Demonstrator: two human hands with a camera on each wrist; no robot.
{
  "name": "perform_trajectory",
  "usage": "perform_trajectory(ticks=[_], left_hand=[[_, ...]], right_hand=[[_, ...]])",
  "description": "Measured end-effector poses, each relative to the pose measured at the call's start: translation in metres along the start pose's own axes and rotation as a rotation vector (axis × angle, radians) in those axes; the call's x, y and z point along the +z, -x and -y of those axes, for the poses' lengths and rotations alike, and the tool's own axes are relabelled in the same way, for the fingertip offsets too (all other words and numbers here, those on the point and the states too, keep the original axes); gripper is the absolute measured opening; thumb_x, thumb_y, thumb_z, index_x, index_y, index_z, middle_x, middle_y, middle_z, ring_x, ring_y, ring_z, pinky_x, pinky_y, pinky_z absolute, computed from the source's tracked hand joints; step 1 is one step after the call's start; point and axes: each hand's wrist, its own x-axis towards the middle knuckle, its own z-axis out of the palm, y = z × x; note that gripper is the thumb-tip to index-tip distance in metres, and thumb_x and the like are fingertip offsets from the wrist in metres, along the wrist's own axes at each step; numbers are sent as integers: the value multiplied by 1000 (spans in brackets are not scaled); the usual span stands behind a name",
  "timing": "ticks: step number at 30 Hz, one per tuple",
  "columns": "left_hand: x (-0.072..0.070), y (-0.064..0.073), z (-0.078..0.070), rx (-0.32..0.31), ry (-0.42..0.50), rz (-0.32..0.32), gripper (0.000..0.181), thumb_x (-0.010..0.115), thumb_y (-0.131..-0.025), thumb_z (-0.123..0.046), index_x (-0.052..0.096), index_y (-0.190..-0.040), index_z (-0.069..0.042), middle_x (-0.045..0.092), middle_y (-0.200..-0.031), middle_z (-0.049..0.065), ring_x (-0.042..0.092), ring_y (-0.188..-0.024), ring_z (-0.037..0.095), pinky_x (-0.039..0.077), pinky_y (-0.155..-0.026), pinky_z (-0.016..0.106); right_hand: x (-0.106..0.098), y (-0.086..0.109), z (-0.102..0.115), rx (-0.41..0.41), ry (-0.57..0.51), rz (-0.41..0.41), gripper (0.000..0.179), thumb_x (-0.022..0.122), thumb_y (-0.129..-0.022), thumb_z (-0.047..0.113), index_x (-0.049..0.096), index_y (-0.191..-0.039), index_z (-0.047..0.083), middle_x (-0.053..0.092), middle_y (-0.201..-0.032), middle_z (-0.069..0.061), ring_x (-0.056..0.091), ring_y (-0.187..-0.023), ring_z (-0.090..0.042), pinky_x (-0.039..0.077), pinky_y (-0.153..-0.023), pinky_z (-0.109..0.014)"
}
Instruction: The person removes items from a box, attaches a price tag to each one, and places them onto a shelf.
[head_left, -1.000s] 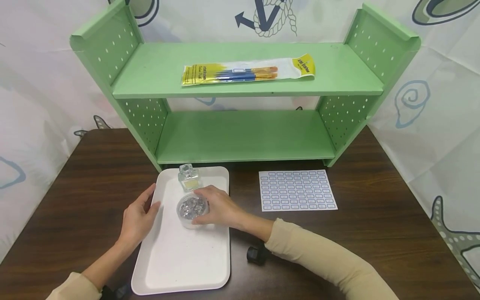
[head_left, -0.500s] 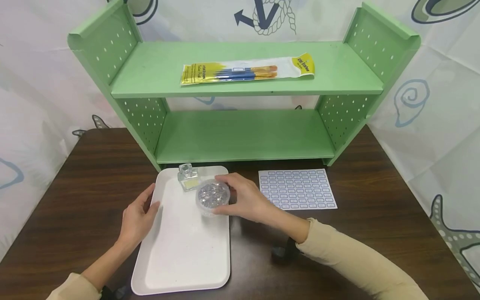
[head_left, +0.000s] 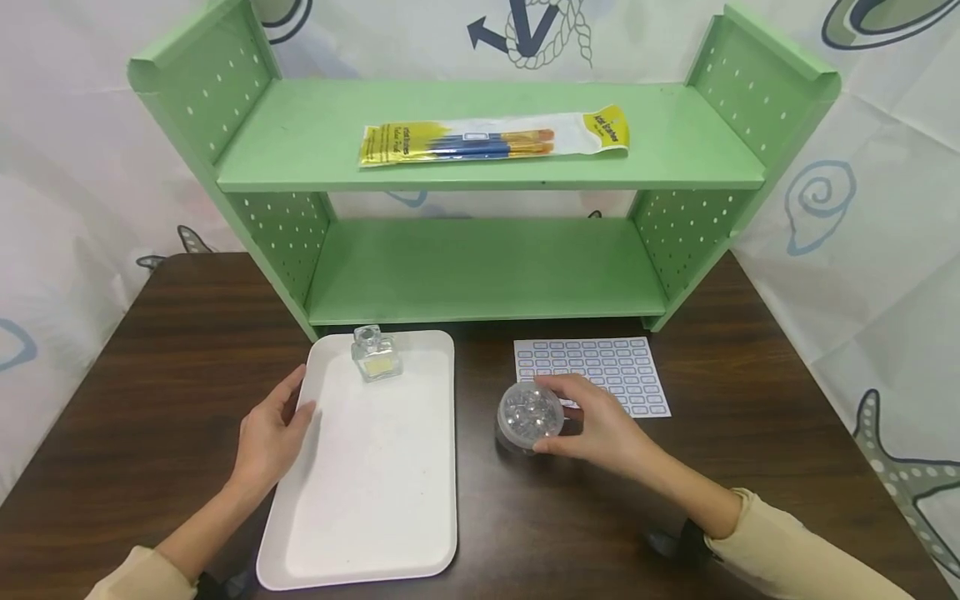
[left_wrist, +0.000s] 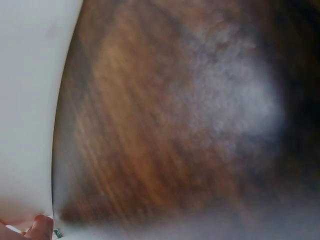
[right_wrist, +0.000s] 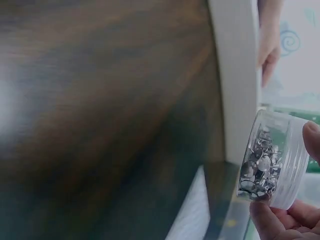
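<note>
In the head view my right hand (head_left: 596, 421) grips a clear round jar (head_left: 529, 412) of small silvery metal pieces between thumb and fingers. The jar is over the dark table, right of the white tray (head_left: 375, 483) and by the near left corner of a label sheet (head_left: 630, 375). Through its side in the right wrist view, the jar (right_wrist: 265, 162) shows a pile of shiny pieces resembling thumbtacks. My left hand (head_left: 270, 433) holds the tray's left rim, thumb over the edge. A small square glass bottle (head_left: 377, 354) with a yellowish label stands at the tray's far end.
A green two-tier shelf (head_left: 487, 271) stands behind the tray and sheet. On its upper board lies a plastic pack of paintbrushes (head_left: 495, 137) with a small label on it. Printed cloth (head_left: 847, 317) hangs behind and beside the table (head_left: 555, 525).
My right hand has carried the jar rightward from the tray, past its right rim, to over the table beside the label sheet. My left hand stays at the tray's edge.
</note>
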Motion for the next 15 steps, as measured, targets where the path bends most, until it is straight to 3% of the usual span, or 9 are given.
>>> perform_trajectory(ticks=[6,15], left_hand=[[0,0,0,-11,-7,0,50,53,-92,-5,40,-140,-1,49,-132,28,53,-116,42,47,-84,47],[0,0,0,-28,18,20,51,51,-93,-5,37,-142,-1,46,-135,28,49,-119,45,44,-90,54]], right_hand=[[-3,17,-14,-7,23,2,68,85,-66,10,53,-124,-6,56,-122,-20,57,-108,-33,52,-86,-30],[-6,31,-29,-12,65,23,67,85,-66,13,54,-122,-6,58,-118,-20,58,-106,-34,52,-85,-31]])
